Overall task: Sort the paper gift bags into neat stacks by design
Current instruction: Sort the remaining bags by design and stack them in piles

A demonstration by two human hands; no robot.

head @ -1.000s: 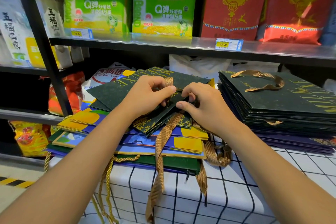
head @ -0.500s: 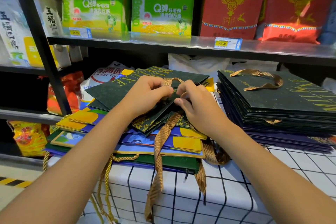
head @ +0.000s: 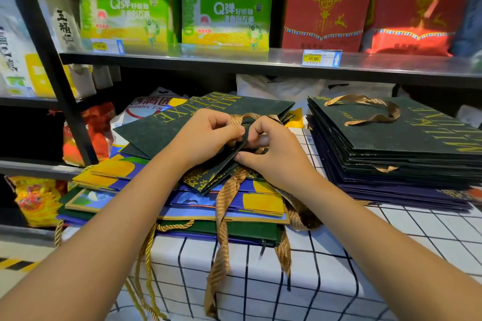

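A dark green gift bag (head: 167,130) with gold lettering lies flat on top of a mixed pile of blue, yellow and green bags (head: 234,206). My left hand (head: 206,138) and my right hand (head: 271,151) meet at its near edge and pinch the bag's top edge, with its gold ribbon handle (head: 242,118) looping up between my fingers. Another ribbon (head: 221,229) hangs down over the table front. To the right stands a neat stack of dark green bags (head: 396,148) on purple ones.
The bags lie on a white cloth with a black grid (head: 326,281). A metal shelf (head: 260,60) overhangs close above, carrying green and red rice packs. A black shelf post (head: 52,70) stands at left with more packs behind it.
Both hands have shifted slightly up and closer together on the bag's edge, and the ribbon handle has been drawn up into a loop between them.
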